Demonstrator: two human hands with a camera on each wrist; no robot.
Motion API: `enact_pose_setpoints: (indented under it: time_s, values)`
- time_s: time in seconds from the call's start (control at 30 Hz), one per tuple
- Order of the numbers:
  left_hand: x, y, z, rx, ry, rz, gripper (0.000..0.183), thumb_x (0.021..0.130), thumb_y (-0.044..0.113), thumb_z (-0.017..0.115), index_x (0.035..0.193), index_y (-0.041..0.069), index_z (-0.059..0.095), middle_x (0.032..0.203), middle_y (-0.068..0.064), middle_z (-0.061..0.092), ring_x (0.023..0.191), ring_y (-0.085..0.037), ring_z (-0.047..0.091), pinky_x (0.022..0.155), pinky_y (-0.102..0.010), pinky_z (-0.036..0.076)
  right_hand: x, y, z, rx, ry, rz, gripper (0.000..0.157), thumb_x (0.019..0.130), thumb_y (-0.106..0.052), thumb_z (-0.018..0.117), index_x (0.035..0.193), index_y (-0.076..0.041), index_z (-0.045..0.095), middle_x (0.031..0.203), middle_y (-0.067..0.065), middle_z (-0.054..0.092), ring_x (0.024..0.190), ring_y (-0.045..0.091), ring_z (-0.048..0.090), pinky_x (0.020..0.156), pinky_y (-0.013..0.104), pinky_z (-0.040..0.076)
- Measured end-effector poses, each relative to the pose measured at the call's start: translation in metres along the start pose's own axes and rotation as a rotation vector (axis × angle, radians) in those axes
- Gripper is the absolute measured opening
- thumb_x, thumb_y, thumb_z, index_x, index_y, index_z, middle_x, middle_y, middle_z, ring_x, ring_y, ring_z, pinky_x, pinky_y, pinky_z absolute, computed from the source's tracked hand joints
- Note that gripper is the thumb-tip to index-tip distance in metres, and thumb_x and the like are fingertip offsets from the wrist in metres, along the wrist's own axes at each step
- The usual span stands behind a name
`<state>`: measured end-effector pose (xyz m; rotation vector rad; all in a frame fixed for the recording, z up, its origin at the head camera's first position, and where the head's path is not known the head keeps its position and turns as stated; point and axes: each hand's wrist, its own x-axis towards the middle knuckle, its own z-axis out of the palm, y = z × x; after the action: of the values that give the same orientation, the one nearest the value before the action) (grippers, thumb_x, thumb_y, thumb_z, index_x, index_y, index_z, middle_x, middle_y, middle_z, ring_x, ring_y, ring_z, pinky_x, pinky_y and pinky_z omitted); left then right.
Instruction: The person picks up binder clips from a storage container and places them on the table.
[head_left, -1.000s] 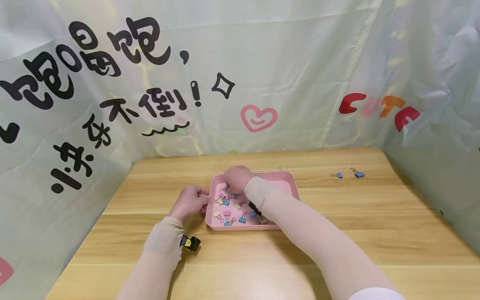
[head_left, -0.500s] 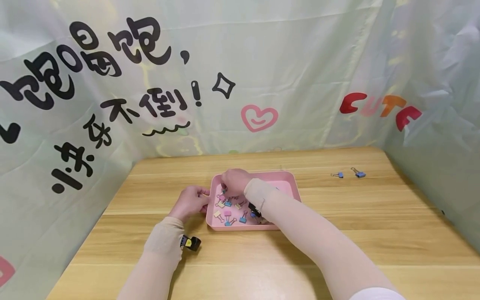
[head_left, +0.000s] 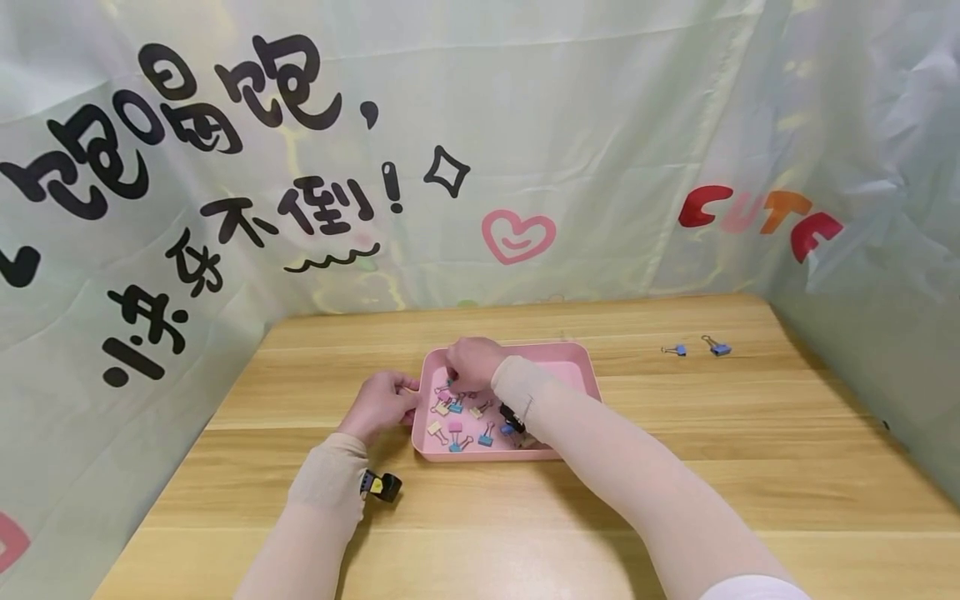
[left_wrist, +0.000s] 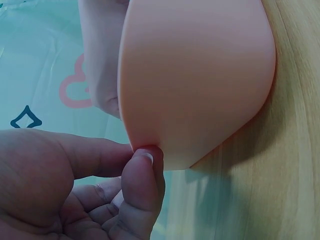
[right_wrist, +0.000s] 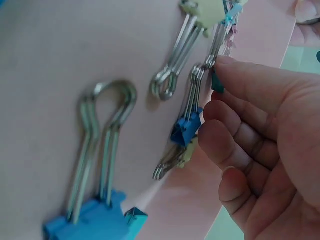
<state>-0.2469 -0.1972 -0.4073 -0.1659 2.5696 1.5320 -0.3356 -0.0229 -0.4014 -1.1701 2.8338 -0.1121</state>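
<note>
A pink tray [head_left: 491, 456] on the table holds several small binder clips in yellow, pink, teal and blue. At its left end, my left hand [head_left: 381, 405] pinches the rim between thumb and finger; the left wrist view shows the tray wall [left_wrist: 200, 75] close up. My right hand [head_left: 476, 363] reaches into the tray's back left corner. In the right wrist view, its thumb and forefinger pinch a teal binder clip [right_wrist: 217, 84], mostly hidden by the fingers. Beside those fingers lie a blue binder clip [right_wrist: 186, 129] and a yellow binder clip [right_wrist: 209, 14].
Two blue binder clips, one small [head_left: 675, 350] and one larger [head_left: 717, 347], lie on the wooden table [head_left: 675, 500] to the tray's right. A printed cloth [head_left: 600, 125] hangs behind the table and along its sides. My right forearm crosses over the tray's right part.
My right hand has shifted slightly down toward the tray's front, and a bit of teal now shows at its fingertips. The left hand stays on the tray's rim.
</note>
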Motion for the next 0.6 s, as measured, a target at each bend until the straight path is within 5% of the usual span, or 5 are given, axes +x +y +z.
enact_pose_setpoints:
  time_s: [0.37, 0.6]
  values:
    - [-0.001, 0.001, 0.0, 0.014, 0.005, -0.007, 0.021, 0.087, 0.001, 0.064, 0.107, -0.005, 0.064, 0.083, -0.016, 0.065, 0.064, -0.019, 0.062, 0.06, -0.032, 0.056, -0.018, 0.018, -0.021, 0.037, 0.018, 0.067, 0.013, 0.081, -0.029, 0.076, 0.085, -0.018, 0.071, 0.081, -0.009, 0.064, 0.068, 0.008, 0.055, 0.068, 0.027, 0.049]
    - [0.0, 0.0, 0.001, 0.016, -0.003, -0.001, 0.021, 0.087, 0.001, 0.064, 0.108, -0.005, 0.064, 0.084, -0.016, 0.065, 0.064, -0.018, 0.063, 0.063, -0.035, 0.057, -0.036, 0.046, -0.041, 0.145, 0.038, 0.121, 0.02, 0.081, -0.027, 0.074, 0.071, -0.012, 0.065, 0.062, -0.008, 0.047, 0.055, 0.009, 0.037, 0.054, 0.025, 0.035]
